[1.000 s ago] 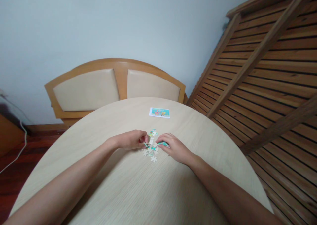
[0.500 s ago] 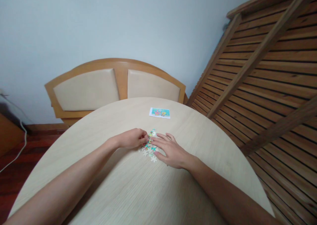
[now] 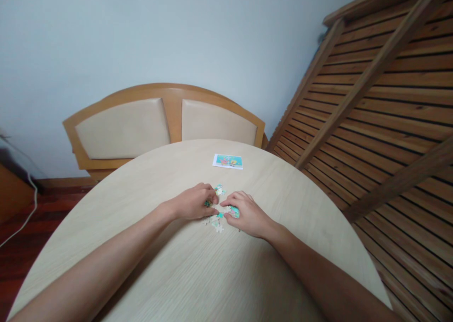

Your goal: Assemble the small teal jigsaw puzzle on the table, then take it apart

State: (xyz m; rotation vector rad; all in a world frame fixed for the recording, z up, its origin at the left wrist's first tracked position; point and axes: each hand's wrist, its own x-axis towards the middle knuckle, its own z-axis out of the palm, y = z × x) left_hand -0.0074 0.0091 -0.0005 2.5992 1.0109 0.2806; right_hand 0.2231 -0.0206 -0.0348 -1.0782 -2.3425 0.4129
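Note:
Small jigsaw puzzle pieces (image 3: pixel 220 228), some pale side up and others turquoise, lie in a loose heap on the round table. My left hand (image 3: pixel 194 202) curls its fingers around several pieces on the heap's left side. On the right, my right hand (image 3: pixel 249 214) is bent with thumb and fingers around another cluster of pieces, turquoise and pink. A narrow gap of bare tabletop shows between the two hands. Just beyond the fingertips sit a few more pieces (image 3: pixel 220 190). How firmly each hand grips is hidden by the fingers.
A small picture card (image 3: pixel 228 161) with cartoon figures lies farther back on the pale wooden table (image 3: pixel 170 265). Behind the table stands a cream-padded wooden headboard (image 3: pixel 176 95) against the wall. A slatted wooden frame (image 3: pixel 354 105) leans at the right.
My right hand has drawn back slightly and curled from outstretched fingers around some pieces. My left hand's fingers have spread around pieces, and a gap has opened in the heap.

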